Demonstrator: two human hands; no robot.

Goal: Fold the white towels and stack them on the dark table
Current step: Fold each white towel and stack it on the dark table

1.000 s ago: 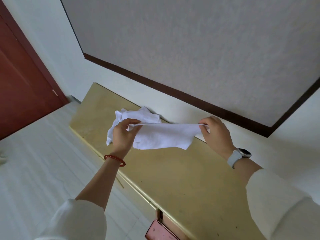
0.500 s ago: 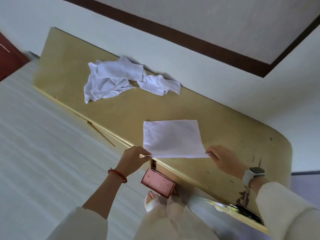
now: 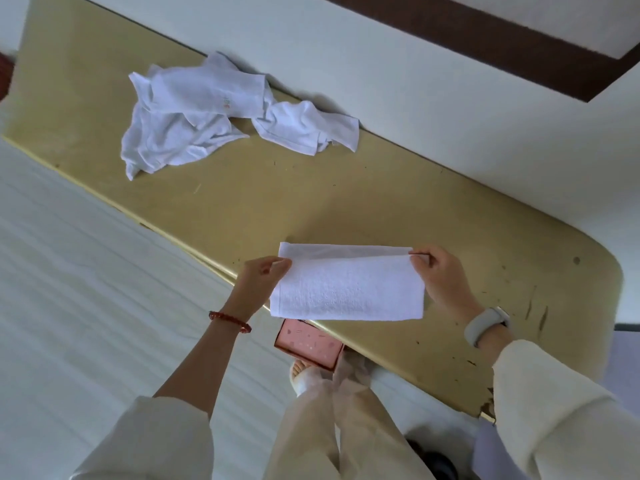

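I see both forearms reaching forward from cream sleeves toward the near edge of the table point(image 3: 346, 202). The left hand point(image 3: 258, 282) is bent at the wrist, thumb and fingertips pinched on the left end of the half-folded towel point(image 3: 346, 289). The right hand point(image 3: 441, 275) mirrors it, pinching the towel's upper right corner, remaining fingers curled. The towel lies over the table's near edge, its upper layer lifted toward a fold (the layer beneath shows as a thin strip along the far side). A pink box point(image 3: 308, 342) sits below the table edge, partly covered by the towel. Farther back on the table, against the wall, lie the crumpled towels point(image 3: 214, 116); I cannot count them.
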